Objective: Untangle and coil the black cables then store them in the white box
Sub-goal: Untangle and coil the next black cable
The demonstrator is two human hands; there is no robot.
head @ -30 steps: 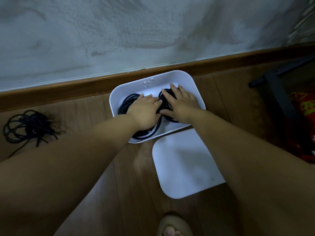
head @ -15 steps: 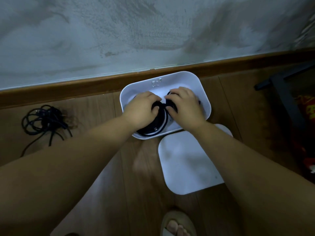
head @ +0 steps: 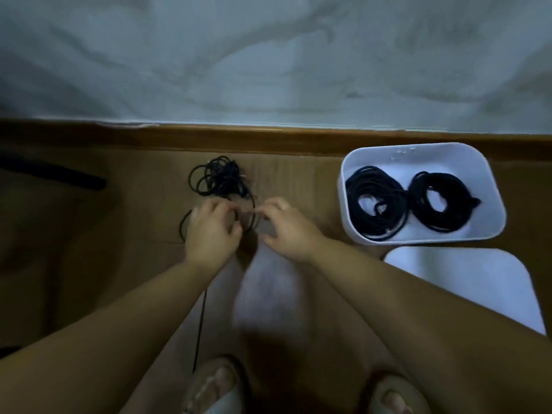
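while two coils (head: pixel 375 201) rest in the white box (head: pixel 343 180), a tangled cable (head: pixel 218 180) lies outside. left hand (head: pixel 209 231) and right hand (head: pixel 286 231) pinch it — likely freeing loops.

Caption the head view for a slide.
Left hand and right hand pinch the tangled black cable; two coiled cables lie in the white box.
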